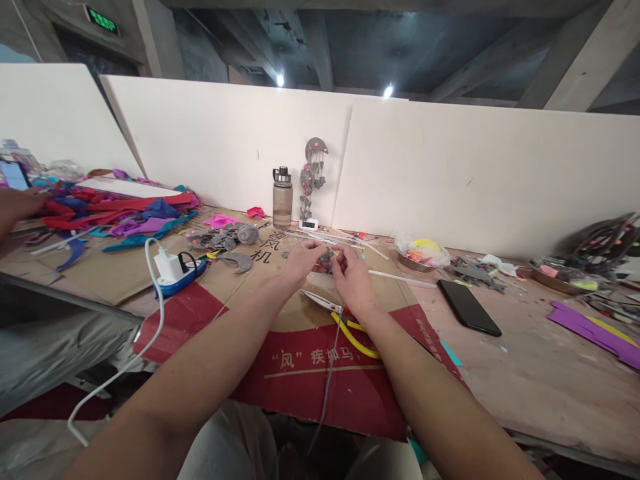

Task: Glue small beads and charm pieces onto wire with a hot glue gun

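My left hand (pixel 303 261) and my right hand (pixel 351 275) meet over the cardboard sheet (pixel 280 313), fingers closed. Between their fingertips is a small dark-grey piece (pixel 327 256), mostly covered, so its kind cannot be made out. A thin grey cord (pixel 331 373) runs from beside my right hand down over the cardboard's front edge. Scissors with yellow handles (pixel 356 337) lie partly under my right wrist, blades pointing left. To the left of my hands rests a grey crescent piece (pixel 237 262) near a heap of grey felt-like pieces (pixel 220 236).
A water bottle (pixel 283 200) stands by the white board, beside a grey moon-shaped hanging ornament (pixel 316 150). A blue power strip with a white charger (pixel 173 270) sits left; a black phone (pixel 468 308) and a bowl (pixel 421 263) are right. Another person's hand (pixel 20 203) shows far left.
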Action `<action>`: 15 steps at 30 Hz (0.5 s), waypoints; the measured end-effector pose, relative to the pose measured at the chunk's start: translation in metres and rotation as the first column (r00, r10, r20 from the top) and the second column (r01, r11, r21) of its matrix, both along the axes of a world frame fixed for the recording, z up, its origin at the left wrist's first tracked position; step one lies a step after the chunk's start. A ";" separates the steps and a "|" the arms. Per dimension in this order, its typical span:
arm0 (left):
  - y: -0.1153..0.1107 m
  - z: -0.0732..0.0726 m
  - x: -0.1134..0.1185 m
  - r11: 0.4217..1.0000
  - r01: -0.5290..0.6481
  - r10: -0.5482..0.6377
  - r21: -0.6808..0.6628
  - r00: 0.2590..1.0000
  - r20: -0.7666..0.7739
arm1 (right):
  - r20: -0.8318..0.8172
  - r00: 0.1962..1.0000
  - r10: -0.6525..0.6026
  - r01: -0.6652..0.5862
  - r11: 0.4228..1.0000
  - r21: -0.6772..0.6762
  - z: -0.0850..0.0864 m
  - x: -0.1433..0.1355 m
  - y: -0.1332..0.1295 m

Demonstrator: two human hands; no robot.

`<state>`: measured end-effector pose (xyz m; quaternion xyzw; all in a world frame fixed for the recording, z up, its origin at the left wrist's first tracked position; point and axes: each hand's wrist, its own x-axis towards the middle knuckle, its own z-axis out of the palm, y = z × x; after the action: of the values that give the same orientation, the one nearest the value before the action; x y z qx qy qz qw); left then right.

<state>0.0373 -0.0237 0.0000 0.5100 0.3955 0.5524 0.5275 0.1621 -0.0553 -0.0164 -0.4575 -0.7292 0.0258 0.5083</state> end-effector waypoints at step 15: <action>0.014 0.001 -0.016 0.981 -0.131 0.137 0.141 0.990 -0.032 | 0.367 0.854 -0.368 0.454 0.872 -0.182 0.006 0.050 0.020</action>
<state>0.0209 -0.0099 0.0009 0.5292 0.4005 0.6021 0.4439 0.2124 -0.0355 -0.0101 -0.6648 -0.6760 -0.0631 0.3114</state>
